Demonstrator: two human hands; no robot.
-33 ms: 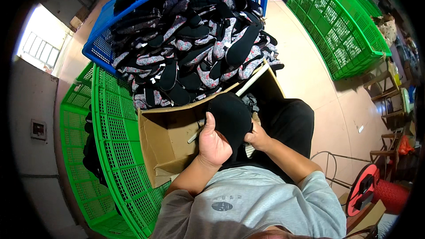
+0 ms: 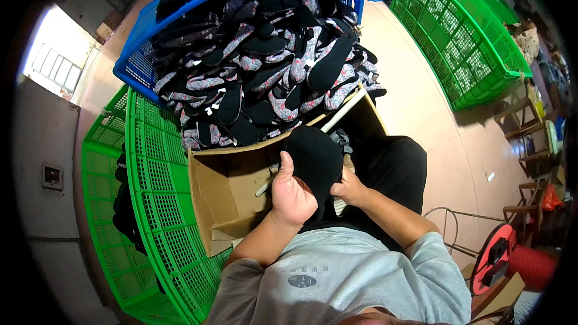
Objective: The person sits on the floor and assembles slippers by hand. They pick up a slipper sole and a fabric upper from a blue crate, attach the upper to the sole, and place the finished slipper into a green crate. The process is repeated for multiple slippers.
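Note:
A black slipper (image 2: pixel 313 155) is held in front of my lap, its broad, smooth black face turned up. My left hand (image 2: pixel 292 197) grips its left side, thumb raised along the edge and the other fingers curled in. At the lower right edge my right hand (image 2: pixel 350 186) pinches it; some of those fingers are hidden behind it. Just beyond lies a big heap of slippers (image 2: pixel 265 63) with black soles and grey-and-red patterned fabric. Beneath the held slipper an open cardboard box (image 2: pixel 211 195) stands against my legs, with a white rod (image 2: pixel 343 110) across it.
A blue crate (image 2: pixel 135 63) surrounds the far part of the heap. Green crates (image 2: pixel 159 204) stand at my left, with dark items between them. Another green crate (image 2: pixel 460 39) is at the far right. A red round-topped object (image 2: pixel 497 259) sits near my right elbow.

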